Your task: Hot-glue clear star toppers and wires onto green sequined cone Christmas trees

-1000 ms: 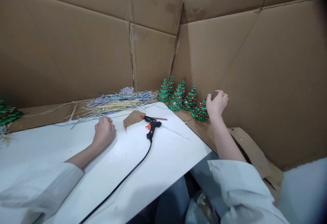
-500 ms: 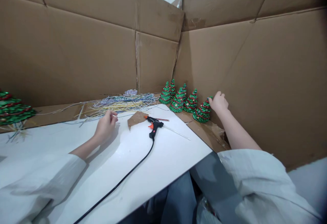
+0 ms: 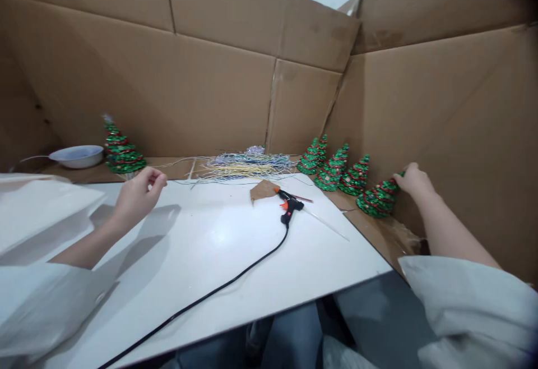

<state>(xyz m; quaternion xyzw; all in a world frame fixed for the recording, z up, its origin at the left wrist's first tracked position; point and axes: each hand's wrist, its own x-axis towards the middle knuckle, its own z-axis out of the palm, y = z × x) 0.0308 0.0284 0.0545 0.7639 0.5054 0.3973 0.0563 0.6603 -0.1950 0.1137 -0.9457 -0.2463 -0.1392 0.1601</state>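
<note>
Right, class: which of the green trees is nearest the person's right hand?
The rightmost tree: its tip is right by the fingers of the right hand, while the other trees all stand farther left, away from that hand.

Your view swings left, bringing in a white bowl and more of the green tree at frame left; your left hand now hovers nearer that tree.
</note>
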